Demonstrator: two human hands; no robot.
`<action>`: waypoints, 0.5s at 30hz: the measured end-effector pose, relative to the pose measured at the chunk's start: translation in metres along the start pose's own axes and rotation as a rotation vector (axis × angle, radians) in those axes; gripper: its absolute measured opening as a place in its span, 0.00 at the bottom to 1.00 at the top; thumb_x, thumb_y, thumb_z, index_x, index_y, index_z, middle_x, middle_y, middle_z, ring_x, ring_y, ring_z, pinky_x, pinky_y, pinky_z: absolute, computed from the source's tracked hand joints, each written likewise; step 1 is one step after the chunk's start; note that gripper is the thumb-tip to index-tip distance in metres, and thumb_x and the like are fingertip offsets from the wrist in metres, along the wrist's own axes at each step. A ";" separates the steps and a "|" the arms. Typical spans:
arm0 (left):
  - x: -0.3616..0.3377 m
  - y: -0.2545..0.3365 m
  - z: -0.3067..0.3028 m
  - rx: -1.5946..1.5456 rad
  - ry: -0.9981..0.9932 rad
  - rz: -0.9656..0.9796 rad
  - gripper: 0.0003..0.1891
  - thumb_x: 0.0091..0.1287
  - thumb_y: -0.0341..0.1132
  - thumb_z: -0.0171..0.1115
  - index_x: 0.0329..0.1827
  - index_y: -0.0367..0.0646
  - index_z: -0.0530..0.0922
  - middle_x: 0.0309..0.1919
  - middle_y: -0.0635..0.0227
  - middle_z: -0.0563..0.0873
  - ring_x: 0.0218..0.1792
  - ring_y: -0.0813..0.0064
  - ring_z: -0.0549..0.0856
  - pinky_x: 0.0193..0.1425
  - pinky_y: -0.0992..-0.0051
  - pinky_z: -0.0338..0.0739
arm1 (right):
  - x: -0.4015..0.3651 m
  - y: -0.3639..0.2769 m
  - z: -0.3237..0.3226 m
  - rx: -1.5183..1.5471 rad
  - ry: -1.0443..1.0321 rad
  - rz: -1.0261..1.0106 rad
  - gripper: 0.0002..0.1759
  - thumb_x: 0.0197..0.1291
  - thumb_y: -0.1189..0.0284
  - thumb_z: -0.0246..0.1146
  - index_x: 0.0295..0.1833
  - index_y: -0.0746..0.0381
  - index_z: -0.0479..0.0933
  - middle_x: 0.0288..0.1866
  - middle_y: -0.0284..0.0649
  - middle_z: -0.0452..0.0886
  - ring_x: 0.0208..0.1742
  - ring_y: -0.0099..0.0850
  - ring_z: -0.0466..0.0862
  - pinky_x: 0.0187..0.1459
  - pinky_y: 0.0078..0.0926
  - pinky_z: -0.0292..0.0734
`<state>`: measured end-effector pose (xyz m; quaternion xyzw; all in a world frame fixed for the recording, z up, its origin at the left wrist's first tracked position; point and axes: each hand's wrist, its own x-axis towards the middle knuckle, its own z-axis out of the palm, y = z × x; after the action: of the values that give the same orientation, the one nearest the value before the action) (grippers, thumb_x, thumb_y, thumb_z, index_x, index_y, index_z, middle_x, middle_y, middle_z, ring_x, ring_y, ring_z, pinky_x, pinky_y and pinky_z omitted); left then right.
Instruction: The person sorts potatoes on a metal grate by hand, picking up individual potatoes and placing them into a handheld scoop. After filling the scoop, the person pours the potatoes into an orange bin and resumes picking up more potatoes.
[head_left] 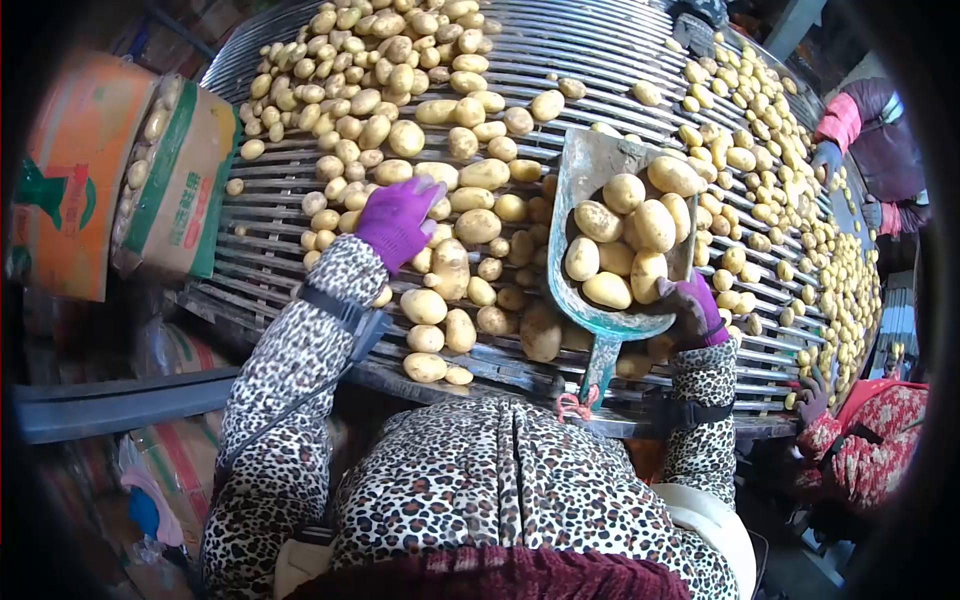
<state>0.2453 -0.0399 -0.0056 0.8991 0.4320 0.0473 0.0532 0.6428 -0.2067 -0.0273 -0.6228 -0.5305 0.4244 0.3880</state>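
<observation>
My left hand, in a purple glove, lies over the potatoes on the slatted metal rack, its fingers touching one or more of them; its grip is hidden. At the right, my right hand, in a purple glove with a darker palm, is closed on the right edge of a green scoop. Several potatoes fill the scoop, which rests over the rack with its handle toward me. A red string is tied at the handle.
Boxes of potatoes stand at the left beside the rack. Many smaller potatoes cover its right side. A co-worker's red sleeve and another person in red are at the right. A blue-grey bar crosses the lower left.
</observation>
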 end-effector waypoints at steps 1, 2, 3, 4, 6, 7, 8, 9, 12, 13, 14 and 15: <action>0.012 0.000 0.003 0.002 -0.074 -0.068 0.27 0.59 0.39 0.64 0.64 0.48 0.74 0.58 0.54 0.78 0.58 0.54 0.78 0.62 0.57 0.72 | 0.002 0.006 0.002 0.076 0.022 0.002 0.24 0.65 0.62 0.63 0.57 0.70 0.72 0.42 0.43 0.83 0.44 0.29 0.82 0.45 0.29 0.78; 0.018 0.003 0.001 0.059 -0.123 -0.089 0.27 0.58 0.39 0.64 0.63 0.48 0.75 0.58 0.54 0.78 0.58 0.54 0.78 0.61 0.57 0.72 | 0.000 0.011 -0.001 0.212 -0.007 0.048 0.25 0.66 0.61 0.63 0.58 0.70 0.72 0.42 0.42 0.83 0.43 0.29 0.81 0.45 0.28 0.78; 0.022 0.010 -0.004 0.116 -0.179 -0.112 0.27 0.58 0.40 0.65 0.63 0.48 0.75 0.58 0.55 0.78 0.58 0.54 0.78 0.61 0.57 0.73 | -0.004 0.005 -0.004 0.351 -0.039 0.099 0.25 0.66 0.61 0.63 0.58 0.70 0.72 0.41 0.41 0.83 0.43 0.28 0.81 0.44 0.27 0.78; 0.017 0.004 0.001 0.178 -0.069 -0.019 0.28 0.57 0.43 0.67 0.63 0.49 0.76 0.57 0.55 0.79 0.58 0.54 0.78 0.60 0.55 0.73 | -0.004 0.010 -0.004 0.350 -0.025 0.191 0.26 0.64 0.61 0.65 0.59 0.68 0.71 0.44 0.40 0.82 0.43 0.28 0.81 0.44 0.26 0.78; 0.024 0.007 -0.005 0.130 -0.185 -0.090 0.28 0.56 0.48 0.68 0.59 0.48 0.77 0.53 0.55 0.81 0.52 0.55 0.81 0.55 0.56 0.76 | -0.006 -0.005 -0.004 0.510 -0.025 0.245 0.26 0.63 0.61 0.65 0.58 0.68 0.72 0.47 0.40 0.81 0.45 0.30 0.81 0.45 0.27 0.78; 0.023 0.009 -0.006 0.078 -0.232 -0.148 0.27 0.56 0.49 0.68 0.57 0.48 0.77 0.52 0.56 0.82 0.50 0.56 0.82 0.53 0.56 0.77 | -0.006 -0.012 -0.002 0.574 -0.016 0.262 0.26 0.63 0.61 0.65 0.59 0.68 0.71 0.48 0.40 0.81 0.46 0.30 0.81 0.46 0.28 0.78; 0.022 0.010 -0.005 0.041 -0.223 -0.155 0.26 0.57 0.49 0.68 0.56 0.47 0.77 0.51 0.56 0.82 0.49 0.56 0.83 0.52 0.57 0.78 | -0.004 -0.008 -0.005 0.442 -0.046 0.228 0.26 0.63 0.61 0.65 0.59 0.68 0.71 0.48 0.40 0.81 0.46 0.30 0.81 0.46 0.28 0.78; 0.020 0.010 -0.002 0.006 -0.215 -0.161 0.25 0.57 0.48 0.68 0.54 0.47 0.78 0.50 0.56 0.83 0.48 0.56 0.83 0.51 0.58 0.78 | 0.000 -0.003 -0.009 0.314 -0.075 0.195 0.27 0.63 0.62 0.65 0.60 0.68 0.71 0.49 0.40 0.81 0.47 0.30 0.81 0.47 0.29 0.77; 0.016 0.015 0.003 -0.040 -0.192 -0.172 0.22 0.57 0.47 0.68 0.52 0.46 0.78 0.49 0.55 0.83 0.48 0.54 0.83 0.51 0.58 0.78 | 0.008 -0.003 -0.013 0.045 -0.185 0.100 0.30 0.60 0.63 0.66 0.63 0.68 0.69 0.51 0.40 0.80 0.50 0.30 0.80 0.50 0.29 0.77; 0.015 0.018 0.001 -0.044 -0.183 -0.174 0.22 0.58 0.47 0.68 0.51 0.46 0.78 0.49 0.55 0.83 0.48 0.54 0.83 0.52 0.58 0.78 | 0.009 -0.009 -0.014 0.048 -0.200 0.083 0.31 0.59 0.63 0.67 0.64 0.68 0.69 0.52 0.41 0.80 0.51 0.30 0.80 0.51 0.29 0.77; 0.015 0.019 -0.001 -0.280 -0.203 -0.261 0.22 0.60 0.46 0.66 0.53 0.44 0.77 0.49 0.56 0.83 0.47 0.57 0.84 0.48 0.61 0.79 | 0.010 -0.014 -0.014 0.051 -0.214 0.067 0.32 0.58 0.63 0.67 0.65 0.68 0.68 0.53 0.41 0.80 0.52 0.30 0.79 0.53 0.29 0.76; 0.016 0.022 -0.006 -0.520 -0.220 -0.344 0.23 0.62 0.45 0.65 0.55 0.41 0.76 0.48 0.57 0.83 0.46 0.60 0.84 0.45 0.65 0.80 | 0.012 -0.021 -0.011 0.126 -0.203 0.067 0.33 0.57 0.64 0.67 0.65 0.68 0.68 0.54 0.41 0.80 0.53 0.30 0.79 0.54 0.29 0.76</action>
<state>0.2716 -0.0408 0.0036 0.7689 0.5428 0.0489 0.3343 0.6475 -0.1923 -0.0053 -0.5684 -0.5182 0.5306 0.3561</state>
